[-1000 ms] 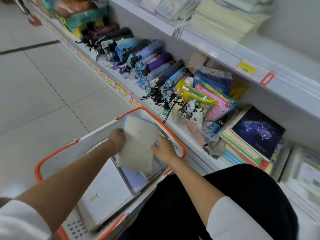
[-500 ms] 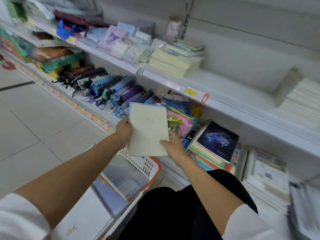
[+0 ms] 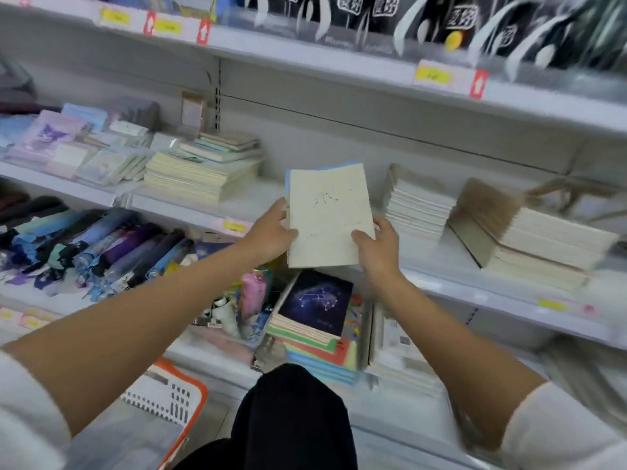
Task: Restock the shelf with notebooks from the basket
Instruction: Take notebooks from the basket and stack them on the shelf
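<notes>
Head view: a small stack of cream-covered notebooks with a blue one behind [image 3: 327, 215] is held up before the white middle shelf [image 3: 475, 293]. Left hand [image 3: 271, 232] grips its left edge, right hand [image 3: 376, 244] its lower right corner. Cream notebook stacks [image 3: 417, 206] sit just beside; the orange-rimmed white basket [image 3: 169, 395] stands below.

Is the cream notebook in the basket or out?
Out: left hand and right hand hold the cream notebook up at the shelf, above the basket.
</notes>
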### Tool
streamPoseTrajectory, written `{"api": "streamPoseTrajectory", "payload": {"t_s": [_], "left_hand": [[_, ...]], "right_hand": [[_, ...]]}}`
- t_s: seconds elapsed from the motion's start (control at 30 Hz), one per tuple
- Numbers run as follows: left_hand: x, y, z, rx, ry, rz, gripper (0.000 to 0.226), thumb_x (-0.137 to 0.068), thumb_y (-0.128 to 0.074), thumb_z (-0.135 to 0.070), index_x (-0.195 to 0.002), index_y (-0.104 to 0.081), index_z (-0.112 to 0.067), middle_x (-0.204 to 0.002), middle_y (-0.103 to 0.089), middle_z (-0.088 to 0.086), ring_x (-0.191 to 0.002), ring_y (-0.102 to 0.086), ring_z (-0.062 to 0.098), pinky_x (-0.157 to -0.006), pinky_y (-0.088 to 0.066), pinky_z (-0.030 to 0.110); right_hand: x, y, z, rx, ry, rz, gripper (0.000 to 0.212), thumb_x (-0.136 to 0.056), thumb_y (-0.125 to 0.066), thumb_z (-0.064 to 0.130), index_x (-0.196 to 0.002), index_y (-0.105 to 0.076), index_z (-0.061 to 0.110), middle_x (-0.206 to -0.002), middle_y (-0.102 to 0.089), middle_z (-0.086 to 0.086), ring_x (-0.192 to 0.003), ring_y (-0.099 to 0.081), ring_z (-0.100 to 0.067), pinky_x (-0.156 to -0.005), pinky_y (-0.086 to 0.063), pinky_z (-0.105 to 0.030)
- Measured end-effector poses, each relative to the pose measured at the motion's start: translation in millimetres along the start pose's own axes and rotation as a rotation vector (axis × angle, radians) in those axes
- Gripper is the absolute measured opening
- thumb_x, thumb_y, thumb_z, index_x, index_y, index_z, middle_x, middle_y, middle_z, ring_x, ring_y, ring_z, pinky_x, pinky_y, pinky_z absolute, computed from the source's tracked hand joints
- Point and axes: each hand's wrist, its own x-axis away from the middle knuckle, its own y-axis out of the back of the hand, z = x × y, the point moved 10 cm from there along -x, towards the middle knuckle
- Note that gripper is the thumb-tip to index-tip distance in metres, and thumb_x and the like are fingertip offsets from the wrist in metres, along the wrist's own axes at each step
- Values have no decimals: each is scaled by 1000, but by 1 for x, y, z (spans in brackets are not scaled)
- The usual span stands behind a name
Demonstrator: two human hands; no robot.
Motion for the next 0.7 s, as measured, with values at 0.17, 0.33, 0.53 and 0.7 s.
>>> {"api": "streamPoseTrajectory", "payload": {"t_s": [0.17, 0.33, 0.53, 0.7], "left_hand": [[-45, -64, -58, 92, -100, 18, 58, -83, -59, 7, -137, -44, -11, -136, -50, 1, -127, -48, 16, -103, -44, 37], [-105, -108, -97, 115, -178, -27, 55, -75, -62, 6, -124, -53, -18, -135, -52, -2, -118, -57, 22, -100, -48, 42], [-178, -157, -98, 148, -118, 22, 37, -78, -60, 10, -107, -64, -14, -119, -63, 4, -116, -58, 20, -97, -50, 36], [-185, -172, -77, 193, -95, 37, 27, -89, -61, -5, -116, -66, -8, -121, -64, 5, -113, -60, 19, -91, -47, 25]], "right_hand": [[-48, 78, 14, -75, -7, -157, 28, -90, -52, 0, -113, -52, 16, -94, -57, 11, -85, -57, -4, -73, -49, -18], [-102, 133, 13, -91, -23, -296, 30, -90, -53, 0, -118, -57, 9, -103, -64, -3, -90, -61, -19, -72, -49, -25], [-166, 168, -2, 66, -45, -331, 16, -87, -60, 4, -102, -64, 2, -96, -68, -9, -83, -62, -23, -71, -52, -29], [-170, 166, -35, 173, 23, -262, 60, -87, -67, 39, -133, -52, 3, -125, -60, -3, -123, -54, -22, -104, -41, -33]]}}
